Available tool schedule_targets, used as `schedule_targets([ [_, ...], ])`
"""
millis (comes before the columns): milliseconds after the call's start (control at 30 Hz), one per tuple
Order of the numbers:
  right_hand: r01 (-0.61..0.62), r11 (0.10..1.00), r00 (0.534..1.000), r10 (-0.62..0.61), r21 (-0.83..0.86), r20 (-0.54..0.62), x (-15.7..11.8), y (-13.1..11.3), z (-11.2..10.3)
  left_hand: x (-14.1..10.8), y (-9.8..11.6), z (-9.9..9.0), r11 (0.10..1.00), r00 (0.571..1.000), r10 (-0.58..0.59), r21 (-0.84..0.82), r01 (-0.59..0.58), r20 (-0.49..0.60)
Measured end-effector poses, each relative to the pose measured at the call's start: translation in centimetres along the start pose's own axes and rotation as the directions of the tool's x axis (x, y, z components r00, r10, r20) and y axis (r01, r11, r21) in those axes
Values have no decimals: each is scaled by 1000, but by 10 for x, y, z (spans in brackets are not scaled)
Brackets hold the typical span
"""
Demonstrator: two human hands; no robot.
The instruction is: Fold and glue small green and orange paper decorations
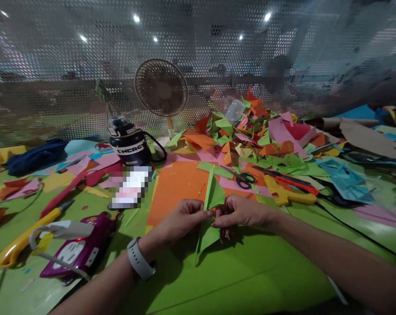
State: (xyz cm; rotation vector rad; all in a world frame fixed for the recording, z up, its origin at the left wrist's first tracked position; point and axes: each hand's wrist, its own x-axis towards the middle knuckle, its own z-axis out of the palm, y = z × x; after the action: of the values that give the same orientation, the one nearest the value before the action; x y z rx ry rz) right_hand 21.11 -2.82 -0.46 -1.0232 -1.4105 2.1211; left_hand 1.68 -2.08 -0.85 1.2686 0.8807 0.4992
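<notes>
Between my two hands is a folded piece of green paper (211, 234), with a narrow creased strip along its left side. My left hand (191, 216) pinches the strip near its middle, thumb on top. My right hand (237, 212) grips the paper's right side with bent fingers, its fingertips close to the left thumb. Beneath and beyond the hands lies an orange paper sheet (175, 186). Scissors with black handles (245, 180) rest just past the right hand, beside a yellow glue gun (285, 192).
A purple power strip (86, 245) with a white plug and another yellow glue gun (30, 236) lie at left. Behind stand a black bottle (129, 144), a phone (130, 188) and a fan (161, 87). Cut coloured paper (260, 135) is heaped at back right.
</notes>
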Motion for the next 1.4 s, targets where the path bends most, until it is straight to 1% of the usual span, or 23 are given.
schedule_targets([
  [167,19,1000,1000,-19,-16,-4,0,-1,1,1,-1,0,999,1000,-8,-48,7,-18],
  [267,33,999,999,-33,-16,-26,1,-2,2,2,-1,1,995,999,-9,-100,5,-40],
  [367,27,1000,998,-27,-10,-60,1,-3,2,2,0,1,989,997,8,-144,-18,-70],
  [467,33,999,997,-33,6,-72,1,-4,3,2,0,1,988,995,37,-143,-50,-89],
  [567,51,999,996,-49,14,-69,0,-5,3,3,1,1,987,996,39,-150,-52,-84],
  [667,52,999,997,-51,16,-55,-1,-5,3,3,1,2,977,997,34,-206,-47,-66],
  [800,54,999,997,-53,10,-53,0,-4,2,1,2,3,965,999,-10,-264,-3,-47],
  [933,48,999,997,-49,-19,-55,0,-2,0,-1,4,2,973,993,-93,-218,75,-73],
  [1000,46,998,998,-48,-35,-47,0,-2,0,-2,5,1,981,991,-107,-168,92,-80],
  [1067,53,998,997,-55,-41,-48,-1,-2,0,-2,5,0,987,993,-87,-142,75,-80],
  [1167,59,998,994,-62,-36,-87,-1,-1,1,-2,6,1,984,996,-53,-175,41,-65],
  [1267,40,998,991,-47,-58,-128,-1,-1,1,-2,6,2,977,998,-46,-211,34,-52],
  [1400,38,994,984,-54,-101,-170,0,-2,0,-3,7,2,978,998,-31,-207,18,-60],
])
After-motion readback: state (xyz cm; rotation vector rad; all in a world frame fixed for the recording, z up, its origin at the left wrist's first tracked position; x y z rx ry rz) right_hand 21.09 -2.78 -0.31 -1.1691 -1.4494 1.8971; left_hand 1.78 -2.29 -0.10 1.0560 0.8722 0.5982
